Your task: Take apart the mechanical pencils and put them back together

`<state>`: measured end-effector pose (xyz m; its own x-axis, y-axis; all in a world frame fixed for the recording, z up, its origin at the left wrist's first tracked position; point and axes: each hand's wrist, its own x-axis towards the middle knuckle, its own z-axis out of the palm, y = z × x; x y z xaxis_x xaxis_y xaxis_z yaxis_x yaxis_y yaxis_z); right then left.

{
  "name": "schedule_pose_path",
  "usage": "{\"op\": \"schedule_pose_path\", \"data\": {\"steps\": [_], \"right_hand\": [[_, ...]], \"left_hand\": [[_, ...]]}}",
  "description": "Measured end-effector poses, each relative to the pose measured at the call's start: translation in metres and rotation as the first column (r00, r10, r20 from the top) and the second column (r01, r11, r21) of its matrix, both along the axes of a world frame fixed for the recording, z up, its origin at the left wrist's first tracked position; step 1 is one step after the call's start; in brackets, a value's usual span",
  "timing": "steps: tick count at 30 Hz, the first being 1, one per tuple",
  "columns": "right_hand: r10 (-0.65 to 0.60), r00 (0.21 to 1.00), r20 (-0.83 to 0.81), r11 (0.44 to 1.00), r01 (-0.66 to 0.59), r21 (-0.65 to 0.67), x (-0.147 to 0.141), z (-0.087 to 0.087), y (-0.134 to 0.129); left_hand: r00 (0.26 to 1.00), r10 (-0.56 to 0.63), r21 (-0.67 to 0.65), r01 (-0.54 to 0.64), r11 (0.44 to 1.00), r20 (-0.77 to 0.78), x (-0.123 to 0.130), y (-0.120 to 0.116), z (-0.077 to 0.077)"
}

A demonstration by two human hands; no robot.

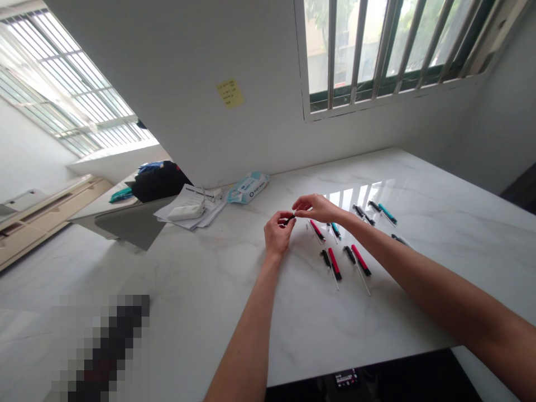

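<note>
1. The left hand (280, 233) and right hand (316, 207) meet above the table, fingertips close together and clamped on a small black plastic piece (289, 220). A pale sliver shows at its tip; the fingers hide most of its shape.
2. Just right of the fingers, slim glossy red pen barrels (317, 229) and teal pen barrels (335, 230) lie with matte black pen sections (325, 258) and thin white rods (334, 279), all spread flat.
3. Beneath the fingers spreads a polished white marble table (201, 279), softly grey-veined.
4. Left of the fingers, a rounded white plastic device (185, 211) sits on a loose paper stack (209, 209).
5. Farther beyond the fingers lies a crinkly blue-and-white wipes packet (248, 187).
</note>
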<state>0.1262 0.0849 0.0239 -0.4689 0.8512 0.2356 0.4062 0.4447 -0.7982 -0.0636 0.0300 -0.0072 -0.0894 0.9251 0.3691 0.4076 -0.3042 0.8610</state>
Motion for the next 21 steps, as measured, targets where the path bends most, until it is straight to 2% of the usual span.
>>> {"op": "schedule_pose_path", "data": {"steps": [7,11,21], "right_hand": [[-0.012,0.994,0.113,1.000,0.011,0.008,0.0028,0.0020,0.0006],[0.020,0.991,0.134,1.000,-0.022,0.014,0.0036,0.0055,-0.0023],[0.013,0.983,0.181,1.000,-0.016,0.018,0.0048,0.0035,-0.0014]], "left_hand": [[1.000,-0.002,0.000,0.002,1.000,-0.011,-0.0002,0.0008,-0.0015],[1.000,-0.003,-0.004,0.003,1.000,-0.011,0.0002,0.0002,-0.0002],[1.000,0.007,0.005,-0.007,1.000,-0.019,0.0005,-0.0010,-0.0002]]}}
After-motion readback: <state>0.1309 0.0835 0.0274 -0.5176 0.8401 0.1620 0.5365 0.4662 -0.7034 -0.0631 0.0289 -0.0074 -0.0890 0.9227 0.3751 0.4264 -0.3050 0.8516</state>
